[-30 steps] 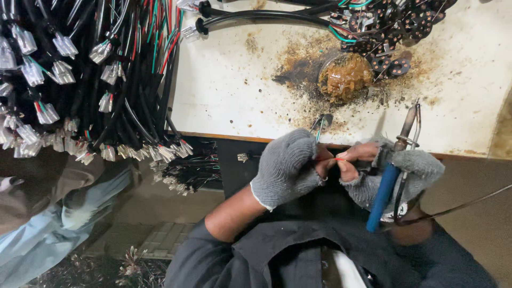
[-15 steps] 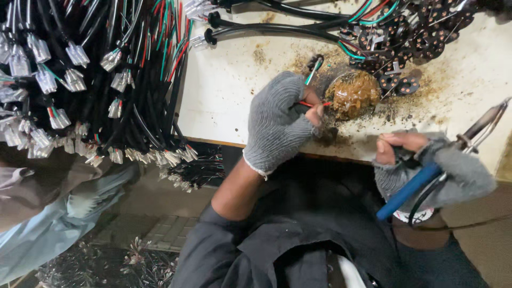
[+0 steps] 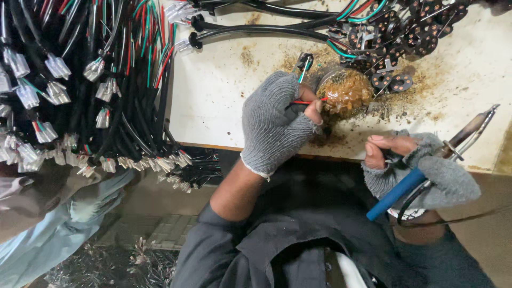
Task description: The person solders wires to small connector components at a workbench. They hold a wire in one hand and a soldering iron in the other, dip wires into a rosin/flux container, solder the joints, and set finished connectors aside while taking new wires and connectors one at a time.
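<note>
Spreading across the top, the stained white counter (image 3: 224, 101) carries it all, with a big bundle of black cables (image 3: 80, 80) hanging off its edge. Left hand (image 3: 277, 122), grey glove, grip pinched tight on thin red and green wires (image 3: 306, 101), their tips right at the little pot of brown paste (image 3: 346, 93). Right hand (image 3: 421, 165), near the counter's front edge, fist closed around the blue-handled soldering iron (image 3: 426, 165), tip pointing up and away.
</note>
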The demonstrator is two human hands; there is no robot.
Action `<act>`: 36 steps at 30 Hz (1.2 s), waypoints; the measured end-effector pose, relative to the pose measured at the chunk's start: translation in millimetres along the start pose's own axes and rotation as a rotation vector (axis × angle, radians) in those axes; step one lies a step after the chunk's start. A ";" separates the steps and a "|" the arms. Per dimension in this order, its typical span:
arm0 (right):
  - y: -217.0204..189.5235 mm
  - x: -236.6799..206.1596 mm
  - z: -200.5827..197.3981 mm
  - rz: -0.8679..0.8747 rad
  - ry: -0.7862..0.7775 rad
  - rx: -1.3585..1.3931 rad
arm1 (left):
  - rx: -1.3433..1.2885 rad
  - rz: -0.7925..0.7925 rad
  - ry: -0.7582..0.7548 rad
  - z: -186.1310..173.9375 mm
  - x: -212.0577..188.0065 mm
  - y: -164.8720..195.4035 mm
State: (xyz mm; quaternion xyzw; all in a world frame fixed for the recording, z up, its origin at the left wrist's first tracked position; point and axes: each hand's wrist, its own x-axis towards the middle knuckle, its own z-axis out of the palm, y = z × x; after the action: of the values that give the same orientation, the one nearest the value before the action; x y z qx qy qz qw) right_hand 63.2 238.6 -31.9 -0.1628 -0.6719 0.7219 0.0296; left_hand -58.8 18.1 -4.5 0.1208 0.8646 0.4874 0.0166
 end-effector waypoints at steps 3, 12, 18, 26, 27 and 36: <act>-7.0 1.5 7.0 -0.210 -0.048 -0.340 | -0.030 0.011 0.064 -11.3 -2.9 5.8; -18.4 5.4 6.6 -0.446 -0.235 -0.741 | -0.596 -0.134 -0.578 -45.4 -58.8 2.8; -16.6 -0.7 6.2 -0.297 -0.306 -0.371 | -0.910 -0.442 -0.608 4.2 -84.0 3.2; -26.3 13.9 14.6 -0.488 -0.366 -0.778 | -0.383 0.180 -0.556 -32.7 -60.3 26.1; -28.7 16.5 17.2 -0.528 -0.408 -0.798 | -0.419 0.202 -0.660 -35.2 -56.1 24.0; -37.0 18.7 33.1 -0.605 -0.280 -0.807 | -0.067 0.110 -0.225 -4.5 -53.5 5.8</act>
State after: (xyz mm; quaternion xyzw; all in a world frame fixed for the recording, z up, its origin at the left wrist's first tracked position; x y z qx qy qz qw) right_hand 29.9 215.2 2.1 0.1384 -0.9110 0.3798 0.0815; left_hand -6.4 5.2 -2.0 0.2214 0.8326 0.4996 0.0905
